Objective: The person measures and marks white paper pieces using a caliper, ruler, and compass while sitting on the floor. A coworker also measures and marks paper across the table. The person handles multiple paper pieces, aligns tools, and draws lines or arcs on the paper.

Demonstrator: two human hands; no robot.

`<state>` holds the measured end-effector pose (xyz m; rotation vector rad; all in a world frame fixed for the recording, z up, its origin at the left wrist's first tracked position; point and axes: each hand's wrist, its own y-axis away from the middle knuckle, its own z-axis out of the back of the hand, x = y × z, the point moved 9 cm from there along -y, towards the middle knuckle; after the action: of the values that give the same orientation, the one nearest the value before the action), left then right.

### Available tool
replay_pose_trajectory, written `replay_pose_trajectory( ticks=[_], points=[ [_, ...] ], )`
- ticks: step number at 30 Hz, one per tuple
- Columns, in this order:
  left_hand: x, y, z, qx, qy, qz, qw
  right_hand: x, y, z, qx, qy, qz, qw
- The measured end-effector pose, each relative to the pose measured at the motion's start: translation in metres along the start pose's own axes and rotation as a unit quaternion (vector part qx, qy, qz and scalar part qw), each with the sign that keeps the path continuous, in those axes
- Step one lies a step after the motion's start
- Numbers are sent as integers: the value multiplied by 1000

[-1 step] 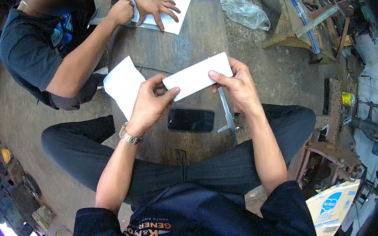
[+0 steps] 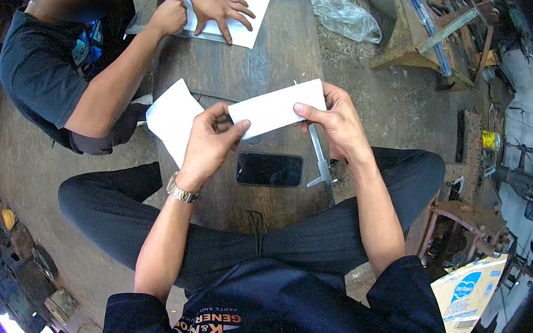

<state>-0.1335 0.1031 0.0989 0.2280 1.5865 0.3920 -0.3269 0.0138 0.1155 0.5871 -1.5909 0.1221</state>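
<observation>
A folded strip of white paper (image 2: 276,109) is held up above the wooden bench, slanting higher toward the right. My left hand (image 2: 212,138) pinches its left end, thumb on the near face. At the other end, my right hand (image 2: 336,118) grips the paper with the thumb on top and fingers behind. Below the strip a black phone (image 2: 269,169) lies on the bench. A metal caliper (image 2: 320,159) rests beside the phone, its upper end passing behind my right hand. Left of my left hand lies a loose white sheet (image 2: 174,118), partly covered by that hand.
Across the bench (image 2: 224,71) at the far left, another person presses a hand (image 2: 221,11) on a white sheet (image 2: 263,10) along a ruler. A clear plastic bag (image 2: 347,19) lies beyond the bench. A wooden stand (image 2: 395,50) with metal bars and a cardboard box (image 2: 470,298) stand at right.
The paper strip has turned slightly clockwise: its right end sits a little lower and its left end a little higher. My left hand has shifted slightly left and up.
</observation>
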Motion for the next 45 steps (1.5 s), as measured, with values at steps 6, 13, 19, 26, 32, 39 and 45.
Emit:
replay_pose_trajectory(
  ticks=[6, 13, 19, 26, 32, 39, 45],
  points=[
    [-5, -3, 4, -30, 134, -39, 990, -15, 2, -7, -7, -23, -1, 1000],
    [-7, -9, 18, 2, 97, -42, 994, -20, 2, -6, 18, -37, -25, 999],
    [-7, -11, 18, 5, 95, -49, 994, -17, 0, -2, -7, -44, 5, 999],
    [1, -7, 0, 2, 178, -20, 984, -12, 1, -8, -26, -112, 22, 993],
    [7, -2, -23, 8, 256, 10, 967, -43, 7, -45, 5, -144, -20, 989],
    [34, 4, -21, 15, 199, 58, 978, -40, 3, -20, 14, -40, -58, 997],
    [52, 1, 44, -163, 216, 83, 959, 16, 2, 117, -278, 63, 17, 958]
  ],
)
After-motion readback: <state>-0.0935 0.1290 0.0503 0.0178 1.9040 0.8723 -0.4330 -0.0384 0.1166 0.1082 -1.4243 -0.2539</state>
